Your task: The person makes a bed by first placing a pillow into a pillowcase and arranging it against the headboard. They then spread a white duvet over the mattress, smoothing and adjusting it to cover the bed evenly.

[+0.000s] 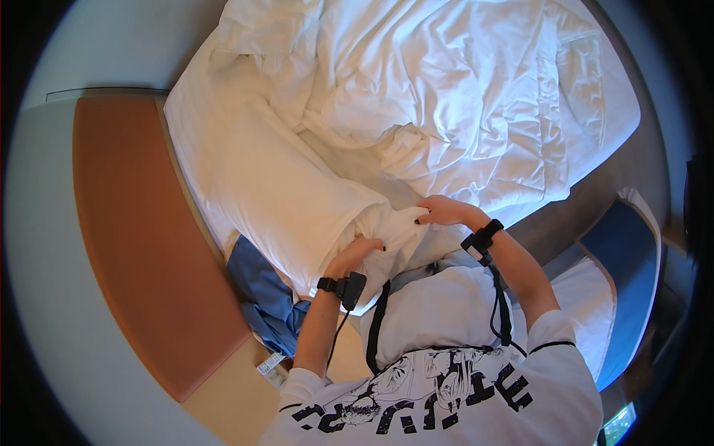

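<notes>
A long white pillow [256, 175] lies slantwise across the bed's near left part. Loose white pillowcase fabric [398, 227] gathers at its end closest to me. My left hand [361, 253] is closed on the fabric at the pillow's end, its fingers partly tucked out of sight in the cloth. To the right and a little farther off, my right hand [445, 211] pinches the pillowcase edge between thumb and fingers. The cloth stretches between both hands. Black straps with small devices sit on both my wrists.
A rumpled white duvet [461, 97] covers the bed beyond my hands. An orange-brown padded headboard panel [149, 245] stands at left. Crumpled blue cloth [264, 297] lies beside the pillow. On the right are a blue panel with a white border [628, 260] and white bedding [576, 305].
</notes>
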{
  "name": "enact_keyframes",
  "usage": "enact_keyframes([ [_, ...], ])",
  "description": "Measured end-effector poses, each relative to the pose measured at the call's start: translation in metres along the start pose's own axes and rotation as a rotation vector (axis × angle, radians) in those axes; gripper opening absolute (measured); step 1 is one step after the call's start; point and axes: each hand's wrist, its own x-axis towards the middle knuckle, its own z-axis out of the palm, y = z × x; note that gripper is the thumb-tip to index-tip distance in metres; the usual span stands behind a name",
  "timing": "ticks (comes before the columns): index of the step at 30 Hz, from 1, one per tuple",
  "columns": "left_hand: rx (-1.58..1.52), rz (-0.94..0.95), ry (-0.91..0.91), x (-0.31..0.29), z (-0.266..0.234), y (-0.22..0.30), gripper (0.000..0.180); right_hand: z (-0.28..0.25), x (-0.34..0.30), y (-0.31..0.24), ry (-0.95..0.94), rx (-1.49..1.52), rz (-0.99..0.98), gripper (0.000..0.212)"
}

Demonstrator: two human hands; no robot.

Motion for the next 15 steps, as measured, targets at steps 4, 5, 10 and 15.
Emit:
enact_keyframes([
  [4,0.041,-0.045,-0.038,-0.015,0.0,0.009,0.043,-0.006,-0.011,0.002,-0.068,0.48,0.093,0.021],
  [5,0.036,-0.047,-0.04,-0.017,0.001,0.009,0.043,-0.004,-0.012,0.001,-0.057,0.482,0.1,0.022],
  [10,0.086,-0.036,-0.097,0.015,-0.008,-0.007,0.041,0.004,-0.012,0.001,0.038,0.378,0.135,0.022],
  [15,0.098,0.208,0.014,0.026,0.009,-0.007,0.036,-0.006,-0.017,0.003,0.168,0.145,0.204,0.023],
])
